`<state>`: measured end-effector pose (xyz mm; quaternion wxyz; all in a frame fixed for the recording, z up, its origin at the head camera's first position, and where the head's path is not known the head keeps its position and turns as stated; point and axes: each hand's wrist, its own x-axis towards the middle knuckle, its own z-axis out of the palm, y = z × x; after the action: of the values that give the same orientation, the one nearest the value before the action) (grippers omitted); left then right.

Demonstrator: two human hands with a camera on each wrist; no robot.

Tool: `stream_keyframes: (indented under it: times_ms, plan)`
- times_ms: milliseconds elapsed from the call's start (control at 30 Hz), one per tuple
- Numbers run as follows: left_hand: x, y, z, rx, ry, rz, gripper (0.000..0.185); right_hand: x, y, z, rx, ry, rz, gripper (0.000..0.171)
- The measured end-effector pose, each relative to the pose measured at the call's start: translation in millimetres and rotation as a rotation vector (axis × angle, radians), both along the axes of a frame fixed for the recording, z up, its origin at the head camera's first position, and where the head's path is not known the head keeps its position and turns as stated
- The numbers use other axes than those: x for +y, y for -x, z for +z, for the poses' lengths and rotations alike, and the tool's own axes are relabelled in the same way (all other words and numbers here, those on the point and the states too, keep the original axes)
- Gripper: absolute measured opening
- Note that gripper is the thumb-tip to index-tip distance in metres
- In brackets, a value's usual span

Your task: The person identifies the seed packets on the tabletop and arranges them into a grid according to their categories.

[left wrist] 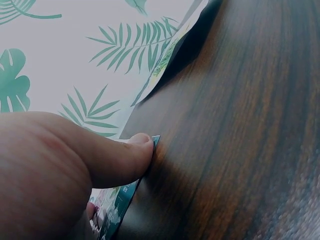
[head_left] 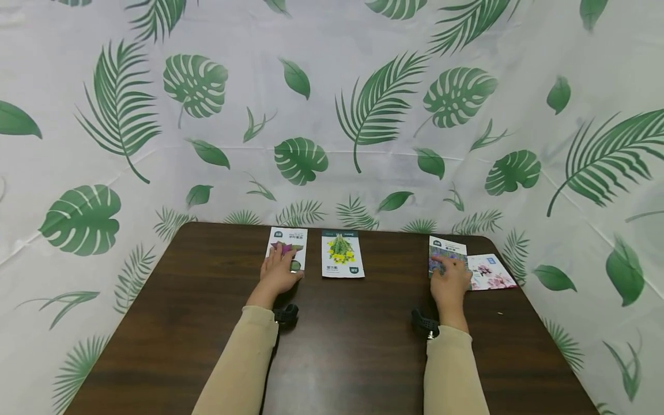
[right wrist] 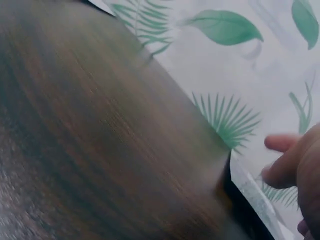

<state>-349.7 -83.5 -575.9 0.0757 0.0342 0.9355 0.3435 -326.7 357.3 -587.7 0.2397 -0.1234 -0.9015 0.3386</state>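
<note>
My left hand [head_left: 279,274] rests on a seed packet [head_left: 297,235] with a magenta flower picture, its fingers spread over the front. In the left wrist view the thumb [left wrist: 117,157] lies along that packet's edge. A packet with yellow flowers [head_left: 342,256] lies just to the right, untouched. My right hand [head_left: 450,280] is over a packet with purple-blue flowers [head_left: 453,246]. In the right wrist view, the thumb and a finger appear above this white-edged packet [right wrist: 252,190], apart from its surface; the other fingers are mostly out of frame.
A packet with pink blossoms [head_left: 490,274] lies at the far right, partly beneath or behind the purple-blue one; which is unclear. All packets are near the back edge of the dark wooden table [head_left: 353,346]. A leaf-print cloth [head_left: 332,115] hangs behind it.
</note>
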Motion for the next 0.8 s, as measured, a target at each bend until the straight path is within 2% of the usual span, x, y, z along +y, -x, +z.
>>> stream_keyframes:
  times_ms: [67, 133, 267, 333, 433, 533, 600, 733, 800]
  plan:
    - [-1.1, -0.3, -2.5, 0.01, -0.007, 0.003, 0.075, 0.5, -0.7, 0.0, 0.008, 0.014, -0.029, 0.036]
    - [-1.9, 0.7, -6.6, 0.02, -0.012, 0.001, 0.075, 0.3, -2.9, -0.4, -0.038, 0.023, -0.035, 0.037]
    - [-2.4, 1.0, -12.8, 0.028, -0.013, -0.005, 0.075, -0.7, -4.2, -5.4, -0.176, -0.056, 0.04, 0.038]
    - [-2.3, -1.3, -10.2, 0.016, -0.01, -0.004, 0.075, -2.8, -3.1, -7.6, -0.209, -0.092, 0.091, 0.037]
    - [-4.0, -1.3, -10.1, 0.015, 0.004, 0.001, 0.076, -7.9, -1.0, -8.1, -0.205, -0.117, 0.149, 0.037]
    - [-4.3, -3.6, -4.8, 0.001, 0.02, 0.004, 0.075, -13.2, -1.1, -7.2, -0.196, -0.116, 0.191, 0.037]
    - [-4.0, -1.5, -7.6, -0.011, 0.024, -0.001, 0.076, -15.5, -2.0, -7.0, -0.19, -0.117, 0.207, 0.038]
    - [-2.2, 3.1, -11.1, -0.013, 0.004, -0.004, 0.077, -17.8, -0.6, -6.4, -0.132, -0.09, 0.203, 0.036]
    - [-2.0, 2.9, -8.9, 0.001, 0.002, 0.002, 0.077, -18.2, 1.5, -5.6, -0.094, -0.08, 0.182, 0.036]
